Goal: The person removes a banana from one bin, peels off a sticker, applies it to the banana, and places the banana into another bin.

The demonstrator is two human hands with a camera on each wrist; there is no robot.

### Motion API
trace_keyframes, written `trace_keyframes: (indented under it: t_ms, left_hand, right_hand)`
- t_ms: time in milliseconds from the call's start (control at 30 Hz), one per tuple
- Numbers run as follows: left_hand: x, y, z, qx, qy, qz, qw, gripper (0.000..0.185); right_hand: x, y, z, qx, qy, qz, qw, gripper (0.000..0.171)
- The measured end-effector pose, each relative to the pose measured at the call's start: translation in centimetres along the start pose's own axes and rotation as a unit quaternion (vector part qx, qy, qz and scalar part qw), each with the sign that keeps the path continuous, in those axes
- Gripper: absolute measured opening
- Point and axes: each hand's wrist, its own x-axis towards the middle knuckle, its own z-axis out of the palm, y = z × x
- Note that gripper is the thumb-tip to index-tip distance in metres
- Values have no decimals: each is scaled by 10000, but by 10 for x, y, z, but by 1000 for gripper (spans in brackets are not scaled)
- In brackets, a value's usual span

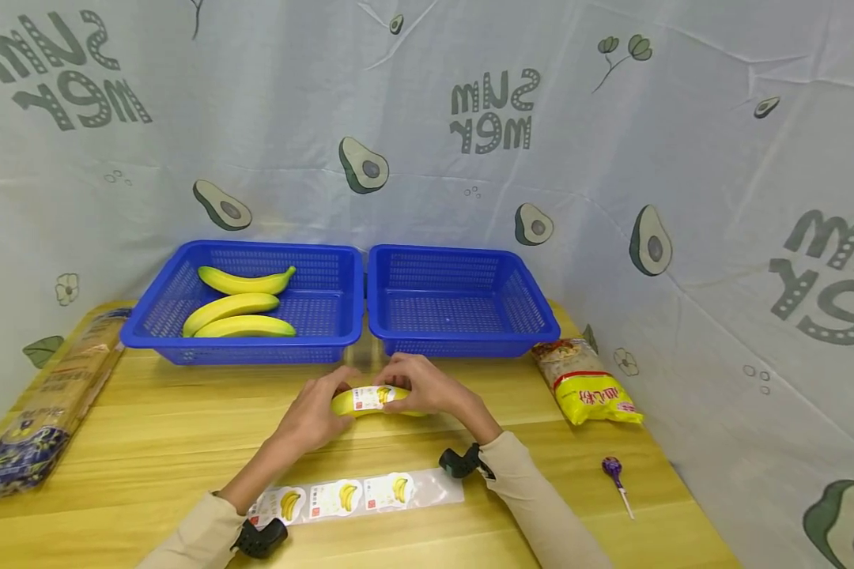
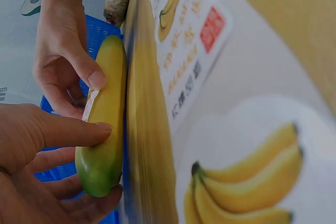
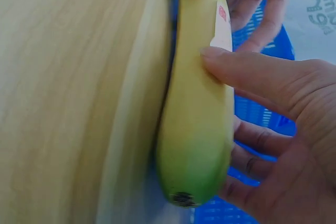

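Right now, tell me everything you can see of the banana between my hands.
The banana is smooth-skinned, gently curved, yellow with green ends, and dark at one end's point. A white label picturing bananas lies along its upper side. It lies sideways before two blue baskets, gripped by your left hand and right hand. Whether it touches the wood-grained table is unclear.

Lollipop (image 1: 613,468) and part-yellow bag (image 1: 589,387) lie right; long packet (image 1: 55,401) left; avocado-print curtain (image 1: 427,190) behind
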Motion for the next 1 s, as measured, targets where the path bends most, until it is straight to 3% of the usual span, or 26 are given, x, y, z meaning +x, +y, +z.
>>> trace_keyframes:
  t_ms: [267, 733, 1000]
  left_hand:
    - [-3, 25, -11, -45, -2, -206, 9998, 39]
    - [-5, 30, -19, -256, -119, 41, 9996, 40]
    - [-2, 34, -18, -328, -165, -30, 9993, 39]
  right_hand:
    - [-2, -1, -8, 323, -258, 96, 9991, 31]
    - [-5, -8, -15, 718, -711, -26, 9949, 34]
    - [-4, -11, -17, 765, -837, 94, 9935, 37]
